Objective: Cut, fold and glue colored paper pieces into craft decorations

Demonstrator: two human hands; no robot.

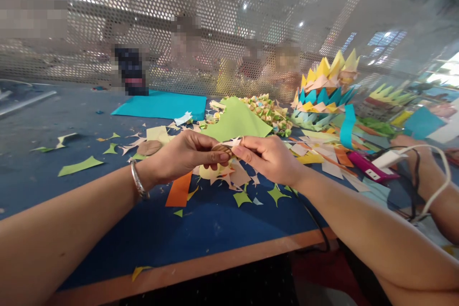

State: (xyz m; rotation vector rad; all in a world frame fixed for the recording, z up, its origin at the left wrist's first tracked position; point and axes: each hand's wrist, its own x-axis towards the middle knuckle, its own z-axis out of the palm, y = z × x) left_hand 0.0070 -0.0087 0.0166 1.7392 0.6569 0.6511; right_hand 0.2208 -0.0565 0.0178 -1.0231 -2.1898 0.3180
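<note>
The left hand (pixel 191 155) and right hand (pixel 270 158) meet above the table (pixel 218 234), thumbs and fingertips pinched on a small brown piece (pixel 224 148), its outline partly hidden. Beneath lie thin paper offcuts, among them a smooth orange strip (pixel 178 189) and a pointed, concave-sided green scrap (pixel 277 195). Behind spread a flat green sheet (pixel 234 122), a heap of curled bits (pixel 270 111) and a stack of zigzag-edged paper bands (pixel 322 98), before a perforated screen (pixel 154 24).
</note>
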